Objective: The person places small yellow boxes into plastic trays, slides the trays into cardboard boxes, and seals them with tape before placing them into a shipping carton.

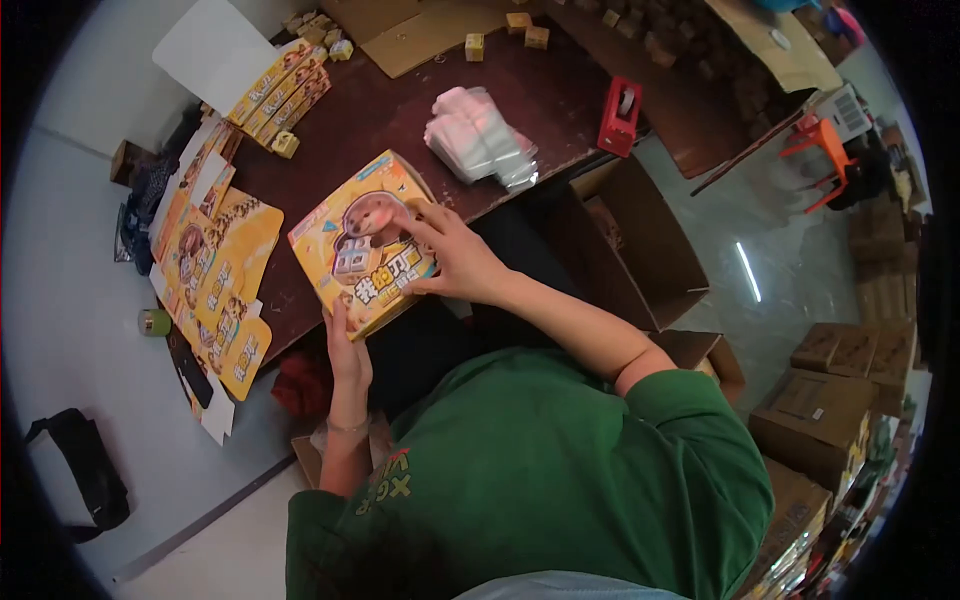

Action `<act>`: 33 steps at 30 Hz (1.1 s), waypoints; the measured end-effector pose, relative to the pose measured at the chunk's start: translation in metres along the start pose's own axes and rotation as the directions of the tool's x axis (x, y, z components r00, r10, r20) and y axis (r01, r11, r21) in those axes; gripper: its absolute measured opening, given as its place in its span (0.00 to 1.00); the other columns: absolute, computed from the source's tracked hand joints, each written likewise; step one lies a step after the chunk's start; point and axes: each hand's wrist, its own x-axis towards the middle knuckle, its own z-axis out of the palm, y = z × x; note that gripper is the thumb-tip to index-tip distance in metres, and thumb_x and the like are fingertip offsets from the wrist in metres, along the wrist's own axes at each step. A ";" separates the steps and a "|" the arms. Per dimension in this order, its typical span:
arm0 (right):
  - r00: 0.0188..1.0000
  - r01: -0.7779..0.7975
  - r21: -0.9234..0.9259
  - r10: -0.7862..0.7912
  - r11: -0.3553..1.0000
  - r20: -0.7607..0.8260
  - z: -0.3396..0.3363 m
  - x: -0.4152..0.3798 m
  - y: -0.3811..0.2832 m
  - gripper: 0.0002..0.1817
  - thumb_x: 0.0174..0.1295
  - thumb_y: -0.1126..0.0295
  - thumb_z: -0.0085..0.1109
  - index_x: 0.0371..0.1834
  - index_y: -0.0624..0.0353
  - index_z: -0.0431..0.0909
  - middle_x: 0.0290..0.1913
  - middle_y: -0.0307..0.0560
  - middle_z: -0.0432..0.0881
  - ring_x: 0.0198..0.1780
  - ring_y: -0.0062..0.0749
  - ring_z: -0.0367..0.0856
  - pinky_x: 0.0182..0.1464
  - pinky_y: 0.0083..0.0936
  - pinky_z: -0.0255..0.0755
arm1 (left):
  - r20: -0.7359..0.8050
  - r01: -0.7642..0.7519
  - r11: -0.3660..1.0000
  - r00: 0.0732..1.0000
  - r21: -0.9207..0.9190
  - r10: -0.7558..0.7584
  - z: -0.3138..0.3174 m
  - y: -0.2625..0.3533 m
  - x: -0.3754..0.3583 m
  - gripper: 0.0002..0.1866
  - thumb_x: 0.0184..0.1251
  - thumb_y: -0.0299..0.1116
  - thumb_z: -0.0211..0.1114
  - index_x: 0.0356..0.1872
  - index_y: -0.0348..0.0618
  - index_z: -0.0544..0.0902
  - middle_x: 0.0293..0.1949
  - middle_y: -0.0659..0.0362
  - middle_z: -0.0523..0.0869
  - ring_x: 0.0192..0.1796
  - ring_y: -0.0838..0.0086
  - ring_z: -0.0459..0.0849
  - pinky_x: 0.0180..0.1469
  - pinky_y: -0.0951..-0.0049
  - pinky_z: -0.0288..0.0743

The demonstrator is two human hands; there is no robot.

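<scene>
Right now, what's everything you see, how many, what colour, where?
Printed box: one, yellow, in both hands.
Flattened cartons: several, yellow, left.
Stacked printed boxes: several, yellow, upper left.
Small cubes: several, yellowish, table's far side.
Plastic bags: one pile, clear, table middle.
Tape dispenser: one, red, table's right edge.
Work table: one, dark reddish-brown, in front.
Cardboard boxes: several, brown, right.
Stool: one, orange, far right.
Cylinder: one, green, left.
Strapped item: one, black, lower left.
T-shirt: one, green, bottom.
Left hand: one, bare, box's near edge.
Right hand: one, bare, box's printed face.

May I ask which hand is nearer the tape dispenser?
Right. The right hand, on the yellow box, is left of the tape dispenser; the left hand, at the box's corner, is farther left.
</scene>
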 end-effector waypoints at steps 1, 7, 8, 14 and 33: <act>0.999 0.022 0.031 -0.024 0.999 0.037 -0.002 0.001 0.002 0.52 0.41 0.55 0.80 0.73 0.48 0.63 0.72 0.56 0.61 0.71 0.59 0.61 0.69 0.46 0.64 | -0.020 0.055 0.996 0.998 -0.074 -0.057 0.011 0.000 -0.013 0.23 0.80 0.45 0.52 0.69 0.48 0.67 0.65 0.59 0.74 0.66 0.72 0.74 0.64 0.65 0.70; 0.931 -0.153 0.111 0.181 0.982 -0.318 -0.032 -0.024 0.003 0.44 0.53 0.59 0.74 0.70 0.63 0.61 0.66 0.63 0.64 0.64 0.57 0.68 0.66 0.41 0.66 | 0.084 0.217 0.958 0.975 -0.190 -0.204 0.016 0.006 -0.015 0.25 0.74 0.43 0.59 0.68 0.49 0.68 0.63 0.59 0.77 0.65 0.66 0.76 0.65 0.58 0.71; 0.904 -0.309 0.304 0.377 0.901 -0.199 -0.035 -0.038 -0.001 0.42 0.60 0.55 0.69 0.70 0.64 0.59 0.62 0.58 0.68 0.58 0.47 0.74 0.60 0.36 0.71 | 0.104 0.237 0.948 0.970 -0.212 -0.219 0.023 0.013 -0.020 0.25 0.73 0.43 0.60 0.68 0.49 0.68 0.63 0.59 0.77 0.65 0.65 0.76 0.65 0.57 0.71; 0.684 -0.380 0.925 0.667 -0.022 0.297 0.003 -0.060 0.004 0.58 0.65 0.47 0.63 0.81 0.54 0.26 0.72 0.53 0.60 0.66 0.40 0.67 0.69 0.44 0.61 | 0.088 0.212 0.955 0.976 -0.206 -0.198 0.020 -0.017 -0.042 0.26 0.74 0.42 0.59 0.68 0.47 0.67 0.67 0.57 0.74 0.68 0.63 0.73 0.68 0.55 0.67; 0.898 -0.432 0.833 0.250 0.346 0.362 -0.170 -0.173 0.077 0.39 0.70 0.57 0.59 0.78 0.60 0.52 0.69 0.51 0.71 0.65 0.33 0.73 0.66 0.32 0.70 | 0.254 0.099 0.897 0.941 0.430 -0.225 0.069 0.091 -0.039 0.46 0.51 0.46 0.62 0.72 0.33 0.60 0.58 0.45 0.79 0.58 0.55 0.82 0.58 0.56 0.79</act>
